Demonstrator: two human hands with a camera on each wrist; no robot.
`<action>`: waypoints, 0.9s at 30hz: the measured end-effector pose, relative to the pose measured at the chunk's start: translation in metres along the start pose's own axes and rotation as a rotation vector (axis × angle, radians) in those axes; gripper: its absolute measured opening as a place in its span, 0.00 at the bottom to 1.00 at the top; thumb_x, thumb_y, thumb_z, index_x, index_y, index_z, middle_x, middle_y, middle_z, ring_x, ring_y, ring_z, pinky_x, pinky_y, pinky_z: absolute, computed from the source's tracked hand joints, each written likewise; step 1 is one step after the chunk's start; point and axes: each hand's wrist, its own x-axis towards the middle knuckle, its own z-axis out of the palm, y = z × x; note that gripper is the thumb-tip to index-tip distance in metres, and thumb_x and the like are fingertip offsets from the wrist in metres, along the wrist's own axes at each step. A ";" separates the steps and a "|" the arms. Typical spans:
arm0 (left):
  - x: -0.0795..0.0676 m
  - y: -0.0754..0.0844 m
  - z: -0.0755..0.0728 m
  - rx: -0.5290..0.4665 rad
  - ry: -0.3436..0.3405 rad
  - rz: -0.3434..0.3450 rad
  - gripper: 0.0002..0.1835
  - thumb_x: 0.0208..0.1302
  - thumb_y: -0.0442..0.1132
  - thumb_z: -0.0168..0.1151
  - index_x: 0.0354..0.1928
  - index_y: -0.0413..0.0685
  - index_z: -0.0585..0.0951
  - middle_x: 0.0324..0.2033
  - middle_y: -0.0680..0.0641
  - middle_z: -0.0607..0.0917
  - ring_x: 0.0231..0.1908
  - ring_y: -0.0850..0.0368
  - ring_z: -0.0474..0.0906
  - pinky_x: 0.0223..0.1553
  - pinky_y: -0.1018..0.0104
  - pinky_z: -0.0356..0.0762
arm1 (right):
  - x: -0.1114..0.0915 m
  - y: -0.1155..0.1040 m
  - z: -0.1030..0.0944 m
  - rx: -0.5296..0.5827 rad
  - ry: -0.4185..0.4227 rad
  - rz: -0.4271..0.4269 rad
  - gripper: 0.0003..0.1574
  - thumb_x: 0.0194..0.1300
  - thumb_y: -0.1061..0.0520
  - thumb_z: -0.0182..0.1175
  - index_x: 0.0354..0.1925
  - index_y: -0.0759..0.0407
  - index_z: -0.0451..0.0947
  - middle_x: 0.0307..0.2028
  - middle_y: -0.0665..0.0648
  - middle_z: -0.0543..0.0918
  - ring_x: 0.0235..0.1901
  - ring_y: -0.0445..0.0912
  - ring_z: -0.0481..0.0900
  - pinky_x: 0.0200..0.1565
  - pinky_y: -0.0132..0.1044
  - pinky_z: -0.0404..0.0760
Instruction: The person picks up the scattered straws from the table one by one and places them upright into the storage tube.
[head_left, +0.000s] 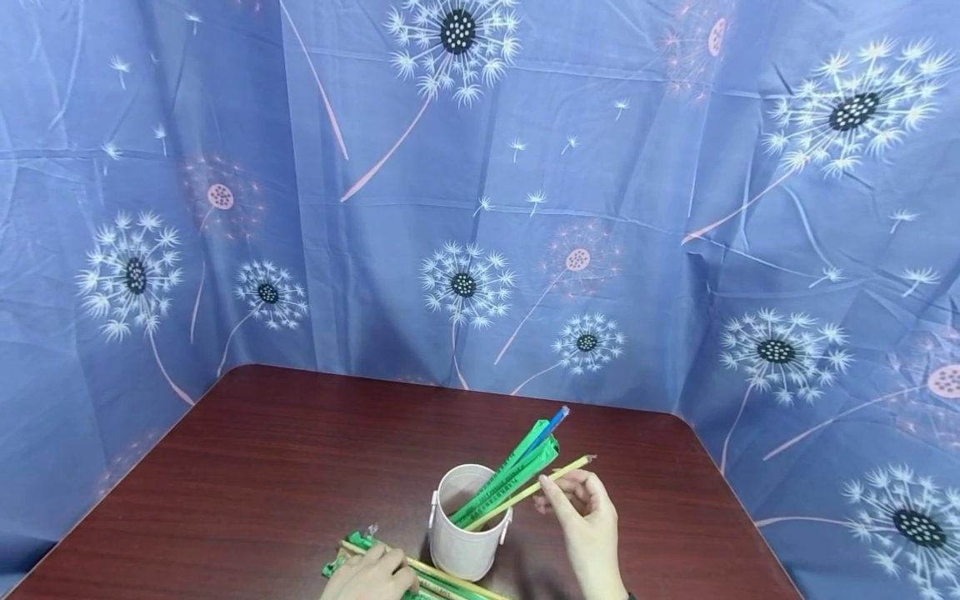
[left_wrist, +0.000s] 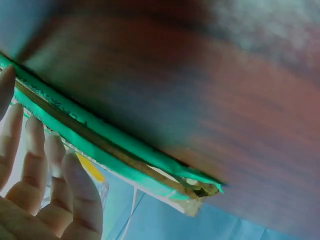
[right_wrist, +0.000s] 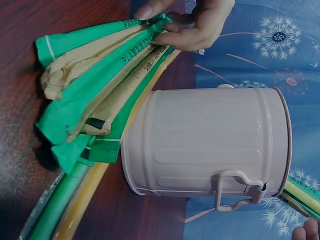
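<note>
A pale pink-white bucket [head_left: 461,550] stands upright with long green wrapped straws [head_left: 504,490], a yellow straw [head_left: 517,497] and a blue straw [head_left: 555,423] leaning right inside it. My right hand [head_left: 592,525] pinches the yellow straw near its upper part, beyond the rim; in the right wrist view only its fingertips show, at the lower right corner. Left of the bucket, my left hand [head_left: 372,575] grips a bundle of green and tan wrapped straws [right_wrist: 105,95] low over the table. Its fingers [left_wrist: 32,150] lie along the bundle's side in the left wrist view.
Below the bundle, a green straw [right_wrist: 57,205] and a yellow straw [right_wrist: 82,200] lie on the dark red-brown table [head_left: 300,450]. A wire handle [right_wrist: 235,187] hangs on the bucket's side. Blue dandelion-print cloth [head_left: 375,250] surrounds the table's back and sides.
</note>
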 end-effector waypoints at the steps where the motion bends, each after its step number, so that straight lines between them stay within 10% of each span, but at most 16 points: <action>1: 0.000 0.000 0.001 0.011 0.006 0.007 0.08 0.44 0.52 0.70 0.24 0.67 0.79 0.27 0.62 0.75 0.30 0.65 0.69 0.26 0.76 0.67 | -0.001 0.001 0.000 0.000 -0.009 0.001 0.15 0.62 0.65 0.65 0.43 0.72 0.71 0.26 0.51 0.86 0.24 0.40 0.85 0.32 0.35 0.85; 13: 0.004 -0.002 -0.003 -0.042 -0.018 0.003 0.09 0.44 0.49 0.69 0.23 0.65 0.77 0.26 0.65 0.76 0.30 0.68 0.69 0.29 0.77 0.68 | -0.010 0.012 -0.003 -0.023 -0.051 0.034 0.17 0.61 0.65 0.66 0.44 0.75 0.72 0.26 0.50 0.86 0.22 0.43 0.85 0.32 0.38 0.86; 27: 0.020 0.003 -0.014 -0.189 0.297 -0.012 0.14 0.47 0.52 0.72 0.32 0.64 0.76 0.27 0.68 0.76 0.28 0.75 0.68 0.32 0.82 0.64 | -0.017 0.018 -0.005 -0.017 -0.192 0.045 0.13 0.61 0.68 0.63 0.40 0.79 0.74 0.28 0.50 0.86 0.23 0.40 0.85 0.30 0.38 0.86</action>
